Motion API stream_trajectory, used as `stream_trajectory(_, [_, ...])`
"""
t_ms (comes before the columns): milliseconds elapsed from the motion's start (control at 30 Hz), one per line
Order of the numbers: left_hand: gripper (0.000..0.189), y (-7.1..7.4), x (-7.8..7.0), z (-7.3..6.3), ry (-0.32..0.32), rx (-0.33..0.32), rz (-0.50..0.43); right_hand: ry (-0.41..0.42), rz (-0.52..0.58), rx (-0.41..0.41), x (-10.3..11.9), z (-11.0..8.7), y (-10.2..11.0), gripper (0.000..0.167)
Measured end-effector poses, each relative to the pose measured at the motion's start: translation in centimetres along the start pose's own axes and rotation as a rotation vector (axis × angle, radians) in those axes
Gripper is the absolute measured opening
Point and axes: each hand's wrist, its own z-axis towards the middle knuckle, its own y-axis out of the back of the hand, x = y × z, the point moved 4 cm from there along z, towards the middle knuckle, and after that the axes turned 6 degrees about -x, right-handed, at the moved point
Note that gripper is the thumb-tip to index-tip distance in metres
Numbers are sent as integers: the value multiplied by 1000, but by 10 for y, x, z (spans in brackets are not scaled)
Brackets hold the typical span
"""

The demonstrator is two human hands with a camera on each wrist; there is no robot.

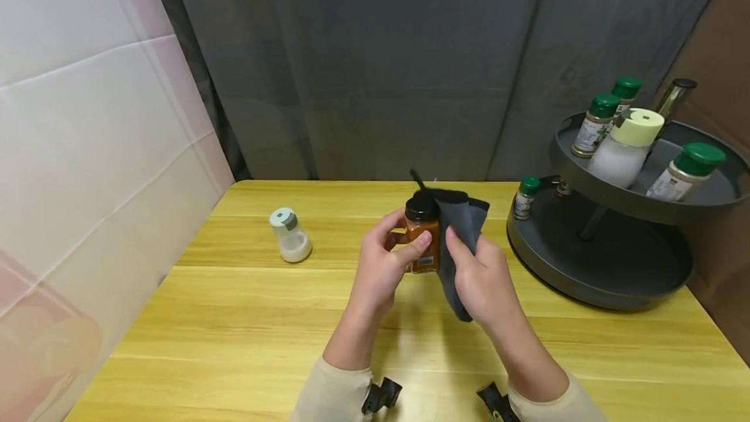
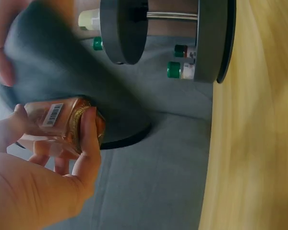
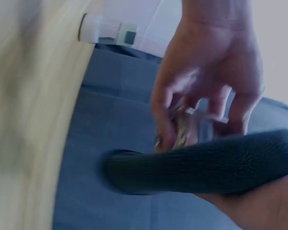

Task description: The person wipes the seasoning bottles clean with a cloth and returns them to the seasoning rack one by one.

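My left hand (image 1: 381,259) grips a glass spice jar (image 1: 423,249) with a black lid and orange-brown contents, held upright above the table. In the left wrist view a barcode label shows on the jar (image 2: 53,115), and the fingers curl about its glass. The right hand (image 1: 483,279) pinches a dark grey cloth (image 1: 463,226) with black edging, thumb on the near side. That cloth lies against the jar's right side. From the right wrist the cloth (image 3: 206,163) covers part of the jar, and most right-hand fingers are hidden.
A white-topped shaker (image 1: 291,236) with white contents stands on the wooden table (image 1: 246,331) to the left. At right is a two-tier dark turntable rack (image 1: 597,279) bearing several green-capped jars and a yellow-lidded shaker (image 1: 627,148). A grey curtain (image 1: 375,70) hangs behind.
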Motion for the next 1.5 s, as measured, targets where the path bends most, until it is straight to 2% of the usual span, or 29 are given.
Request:
stream_trajectory(100, [40, -2, -2, 0, 3, 9, -4, 103, 60, -64, 8, -4, -1, 53])
stream_trajectory(167, [40, -2, -3, 1, 5, 8, -8, 114, 50, -78, 8, -6, -3, 51])
stream_trajectory(233, [41, -1, -4, 2, 1, -3, -3, 80, -25, -70, 4, -5, -5, 48])
stream_trajectory(367, [42, 2, -4, 3, -5, -17, 12, -36, -203, 1, -8, 1, -4, 51])
stream_trajectory(467, [41, 2, -3, 3, -2, -17, 9, -58, -238, 25, -9, 4, -2, 55])
stream_trajectory(533, [40, 1, -2, 3, -2, -12, 7, -13, -190, -11, -5, 4, 0, 54])
stream_trajectory(633, [39, -1, -2, 3, -2, -6, 9, 113, -96, -89, 3, 0, 0, 49])
stream_trajectory(700, [39, -1, -2, 3, 1, -7, 11, 179, -68, -112, 6, -3, -2, 47])
stream_trajectory(733, [40, -1, -2, 3, 6, -10, 4, 186, -75, -113, 6, -4, -3, 46])
stream_trajectory(800, [41, 1, -2, 3, 10, -19, -1, 146, -134, -96, 2, -4, -5, 46])
stream_trajectory(933, [42, 4, -3, 3, 15, -23, -13, -25, -295, -7, -9, 0, -4, 51])
stream_trajectory(1000, [43, 4, -3, 3, 14, -20, -13, -62, -328, 24, -9, 1, -2, 53])
stream_trajectory(1067, [42, 3, -3, 2, 11, -17, -6, -37, -285, 16, -4, 2, 0, 54])
stream_trajectory(1200, [40, -1, -1, 1, 13, -14, 7, 124, -98, -79, 14, -5, 0, 49])
stream_trajectory(1267, [41, -2, 1, 0, 31, -15, -5, 160, -53, -112, 17, -8, -2, 47])
stream_trajectory(1367, [43, 0, 1, 0, 45, -28, -30, 109, -101, -110, 10, -9, -7, 44])
stream_trajectory(1500, [44, 6, -2, 2, 19, -48, -25, -31, -218, 3, -5, -5, -8, 48])
